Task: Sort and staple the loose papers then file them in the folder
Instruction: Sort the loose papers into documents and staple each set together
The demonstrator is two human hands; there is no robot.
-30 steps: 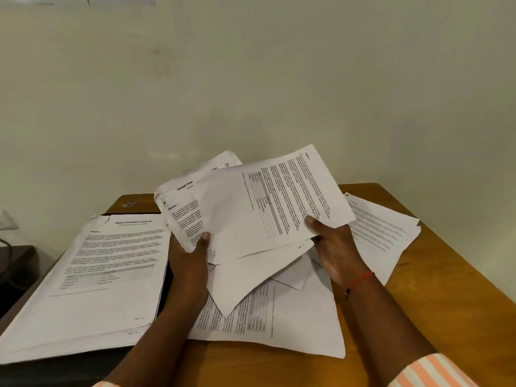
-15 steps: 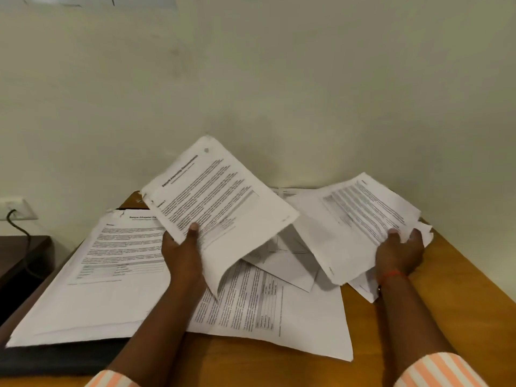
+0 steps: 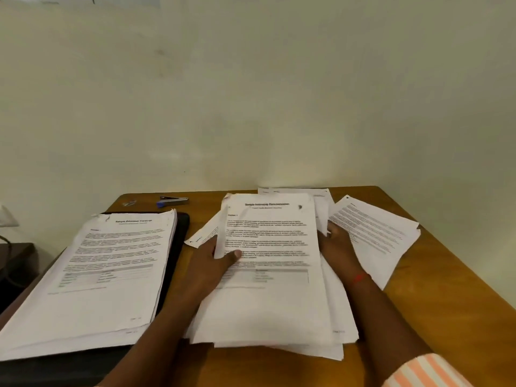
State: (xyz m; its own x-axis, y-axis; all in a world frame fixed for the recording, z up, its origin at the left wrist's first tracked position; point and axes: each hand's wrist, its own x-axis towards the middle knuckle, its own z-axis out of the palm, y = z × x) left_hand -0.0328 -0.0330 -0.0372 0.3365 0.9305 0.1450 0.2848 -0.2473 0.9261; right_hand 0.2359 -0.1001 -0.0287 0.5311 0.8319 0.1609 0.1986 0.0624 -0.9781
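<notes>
A pile of printed sheets (image 3: 268, 308) lies on the wooden table (image 3: 452, 308) in front of me, topped by a titled page. My left hand (image 3: 209, 263) pinches its left edge, thumb on top of the page. My right hand (image 3: 339, 247) holds the pile's right edge with curled fingers. More loose sheets (image 3: 374, 233) lie fanned to the right, and some poke out behind the pile. On the left a second thick stack (image 3: 106, 275) rests on a black folder (image 3: 180, 241). A blue and silver stapler (image 3: 173, 201) sits near the wall.
A small metal object (image 3: 129, 203) lies left of the stapler. The wall runs along the table's far edge. A dark side surface with a cable (image 3: 11, 263) stands to the left. Bare wood shows at the front right.
Both hands have come down and together. The sheets held apart in the air half a second ago now lie on the middle pile, and the stapler has come into view.
</notes>
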